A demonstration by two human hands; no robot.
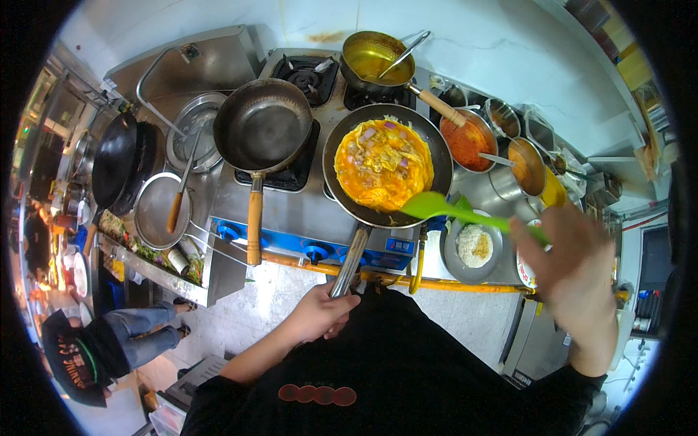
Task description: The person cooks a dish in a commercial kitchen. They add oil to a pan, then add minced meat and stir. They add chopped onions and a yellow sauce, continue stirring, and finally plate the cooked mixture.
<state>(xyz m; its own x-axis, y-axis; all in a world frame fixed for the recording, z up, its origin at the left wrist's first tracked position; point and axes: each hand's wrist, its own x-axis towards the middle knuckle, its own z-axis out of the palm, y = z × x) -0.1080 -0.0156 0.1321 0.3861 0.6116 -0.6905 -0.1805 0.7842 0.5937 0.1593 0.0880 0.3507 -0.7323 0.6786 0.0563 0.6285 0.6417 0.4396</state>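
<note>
My left hand [322, 312] is closed around the metal handle of a dark frying pan [388, 219], which lies over the front of the stove. Inside the pan an egg omelette [384, 163] with bits of purple onion spreads nearly to the sides, its top glossy. My right hand [570, 256], somewhat blurred, grips a green spatula [436, 206] by its handle end. The spatula's head is at the pan's lower right rim, close to the omelette's edge. A grey plate [451, 256] with white rice [474, 246] and a yellowish topping stands between the pan and my right hand.
An empty wok-like pan [263, 124] with a wooden handle sits left; a pot of yellow oil [377, 57] with a ladle sits behind. Pots of red sauce [469, 143] and orange sauce [527, 166] stand right. A strainer [162, 211] rests left. Another person [109, 349] stands at lower left.
</note>
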